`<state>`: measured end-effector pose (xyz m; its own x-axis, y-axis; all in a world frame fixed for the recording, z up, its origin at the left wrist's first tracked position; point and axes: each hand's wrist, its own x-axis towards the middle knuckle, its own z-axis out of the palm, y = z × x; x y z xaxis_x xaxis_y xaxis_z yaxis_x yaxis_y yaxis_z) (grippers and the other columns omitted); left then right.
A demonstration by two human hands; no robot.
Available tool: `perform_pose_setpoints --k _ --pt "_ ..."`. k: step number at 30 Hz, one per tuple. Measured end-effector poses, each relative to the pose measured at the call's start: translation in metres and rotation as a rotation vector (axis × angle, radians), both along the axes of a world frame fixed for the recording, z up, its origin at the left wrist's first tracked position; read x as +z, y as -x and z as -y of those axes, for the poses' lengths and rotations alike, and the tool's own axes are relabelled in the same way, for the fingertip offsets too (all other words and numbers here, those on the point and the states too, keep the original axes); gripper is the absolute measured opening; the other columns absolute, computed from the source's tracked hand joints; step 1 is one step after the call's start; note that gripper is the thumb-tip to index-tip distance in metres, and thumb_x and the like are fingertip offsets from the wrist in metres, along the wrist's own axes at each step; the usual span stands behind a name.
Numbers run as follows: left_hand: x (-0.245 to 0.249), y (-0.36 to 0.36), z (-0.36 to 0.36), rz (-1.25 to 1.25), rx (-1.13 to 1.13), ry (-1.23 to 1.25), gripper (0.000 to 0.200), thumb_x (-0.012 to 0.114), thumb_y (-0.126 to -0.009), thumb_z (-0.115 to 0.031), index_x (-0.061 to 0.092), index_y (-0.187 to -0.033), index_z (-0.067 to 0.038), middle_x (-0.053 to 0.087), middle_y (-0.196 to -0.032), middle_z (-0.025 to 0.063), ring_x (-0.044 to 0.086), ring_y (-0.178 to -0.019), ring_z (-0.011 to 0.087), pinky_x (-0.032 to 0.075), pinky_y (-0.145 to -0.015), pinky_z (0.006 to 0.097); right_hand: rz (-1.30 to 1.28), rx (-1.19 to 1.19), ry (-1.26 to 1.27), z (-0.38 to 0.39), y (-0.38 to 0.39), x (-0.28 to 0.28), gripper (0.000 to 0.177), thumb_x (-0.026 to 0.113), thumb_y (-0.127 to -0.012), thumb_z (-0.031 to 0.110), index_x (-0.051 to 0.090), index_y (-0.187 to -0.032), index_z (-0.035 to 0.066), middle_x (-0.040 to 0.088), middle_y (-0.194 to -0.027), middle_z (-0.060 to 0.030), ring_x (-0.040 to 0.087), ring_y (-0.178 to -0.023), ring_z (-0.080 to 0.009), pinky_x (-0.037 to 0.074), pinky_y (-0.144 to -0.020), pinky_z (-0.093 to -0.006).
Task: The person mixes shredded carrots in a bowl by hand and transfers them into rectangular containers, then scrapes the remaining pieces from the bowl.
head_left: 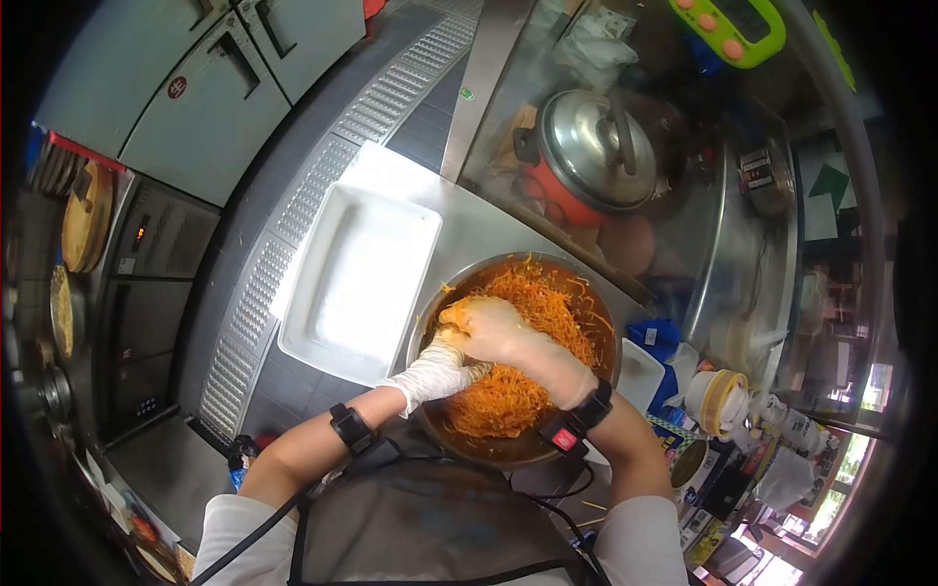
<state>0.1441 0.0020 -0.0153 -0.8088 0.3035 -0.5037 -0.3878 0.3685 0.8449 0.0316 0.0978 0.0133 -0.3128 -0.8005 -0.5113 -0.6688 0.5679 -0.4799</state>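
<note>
Here we are over the steel desk (464,231), and on it the big metal bowl (498,450) sits right in front of our apron (430,523), with the white tray (362,283) just beside it on the left. Inside the bowl, a heap of orange shreds (547,303) spreads up toward the far rim, and that's where we're working! Our right hand (489,330), in a thin see-through glove, reaches across to the bowl's left side; our left hand (440,373), in a white glove, meets it there. So the hands are together and touching, low over the shreds, though we cannot tell whether the fingers are clamped on any. For good handling, we'd judge, keep both inside the rim, lift from underneath and loosen clumps gently, since hard squeezing could mash such fine strands. Work the right-hand side too, or it may end up uneven. And mind the black wristband (586,408) on our right arm: it hangs close to the rim, so keep that wrist high.
</note>
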Motion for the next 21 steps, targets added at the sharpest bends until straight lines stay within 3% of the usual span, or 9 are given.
perform_pose_setpoints --k 2,4,6,7,14,16,18,20,21 --pt "-0.007 -0.001 0.002 0.087 -0.01 -0.127 0.07 0.063 -0.085 -0.031 0.032 -0.141 -0.002 0.028 -0.144 0.0264 0.023 -0.135 0.0405 0.02 -0.112 0.0403 0.028 -0.091 0.026 0.004 0.004 -0.015 0.036 0.057 -0.083 0.041 0.067 -0.103 0.012 0.067 -0.097 -0.014 0.062 -0.093 -0.0327 0.049 -0.082 -0.0424" --pt "-0.012 -0.007 -0.006 -0.181 0.075 0.095 0.073 0.064 -0.084 -0.031 0.03 -0.142 -0.001 0.024 -0.145 0.0284 0.02 -0.135 0.0419 0.017 -0.113 0.0393 0.062 -0.165 0.046 0.011 0.006 -0.013 0.04 0.057 -0.082 0.045 0.068 -0.102 0.012 0.067 -0.097 -0.0138 0.062 -0.093 -0.0329 0.049 -0.082 -0.042" --pt "-0.011 -0.01 -0.006 -0.18 0.119 0.07 0.074 0.064 -0.084 -0.03 0.029 -0.142 0.0 0.021 -0.145 0.03 0.018 -0.136 0.0434 0.016 -0.114 0.0397 0.012 -0.352 -0.032 0.006 0.003 -0.006 0.048 0.056 -0.081 0.054 0.069 -0.094 0.009 0.068 -0.092 -0.0138 0.064 -0.09 -0.0321 0.05 -0.078 -0.0408" --pt "-0.005 -0.008 -0.004 -0.139 0.118 0.056 0.074 0.064 -0.084 -0.03 0.029 -0.142 0.0 0.02 -0.145 0.0306 0.017 -0.136 0.0437 0.015 -0.114 0.0401 -0.035 -0.41 0.049 0.004 0.0 -0.009 0.054 0.056 -0.08 0.059 0.07 -0.085 0.007 0.068 -0.084 -0.0129 0.065 -0.083 -0.0332 0.051 -0.074 -0.0406" --pt "-0.004 -0.005 -0.004 -0.12 0.095 0.048 0.073 0.064 -0.084 -0.031 0.03 -0.141 -0.002 0.026 -0.143 0.028 0.023 -0.134 0.0424 0.018 -0.113 0.0414 -0.29 -0.458 -0.018 0.02 0.001 -0.006 0.06 0.048 -0.083 0.062 0.07 -0.076 0.007 0.067 -0.074 -0.0148 0.066 -0.074 -0.0328 0.051 -0.066 -0.0418" --pt "-0.004 -0.003 -0.004 -0.091 0.112 0.032 0.071 0.064 -0.084 -0.031 0.032 -0.141 -0.003 0.029 -0.143 0.0272 0.025 -0.133 0.0418 0.02 -0.112 0.0416 -0.401 -0.51 -0.139 0.008 0.015 -0.007 0.058 0.043 -0.088 0.056 0.069 -0.075 0.006 0.067 -0.072 -0.0154 0.066 -0.071 -0.0326 0.052 -0.064 -0.0425" --pt "-0.005 -0.003 -0.005 -0.036 0.077 0.067 0.065 0.064 -0.085 -0.031 0.037 -0.138 -0.004 0.034 -0.14 0.0263 0.029 -0.131 0.0411 0.023 -0.111 0.0423 -0.467 -0.705 -0.039 -0.025 0.03 -0.01 0.053 0.042 -0.09 0.048 0.069 -0.075 0.005 0.066 -0.07 -0.0147 0.065 -0.067 -0.0338 0.052 -0.062 -0.0435" --pt "-0.005 -0.001 -0.005 -0.076 0.094 0.092 0.063 0.063 -0.086 -0.032 0.039 -0.136 -0.004 0.036 -0.139 0.0252 0.03 -0.13 0.041 0.025 -0.11 0.0427 -0.602 -0.699 -0.101 -0.067 0.04 -0.023 0.049 0.042 -0.089 0.043 0.069 -0.075 0.004 0.066 -0.068 -0.0143 0.065 -0.066 -0.0349 0.052 -0.061 -0.0437" --pt "-0.002 -0.001 -0.004 -0.061 0.096 0.09 0.063 0.063 -0.086 -0.032 0.039 -0.137 -0.004 0.037 -0.139 0.0252 0.03 -0.13 0.0411 0.025 -0.11 0.0429 -0.52 -0.687 -0.12 -0.07 0.034 -0.009 0.037 0.049 -0.085 0.036 0.069 -0.074 0.006 0.066 -0.068 -0.0133 0.064 -0.064 -0.0332 0.051 -0.06 -0.0444"
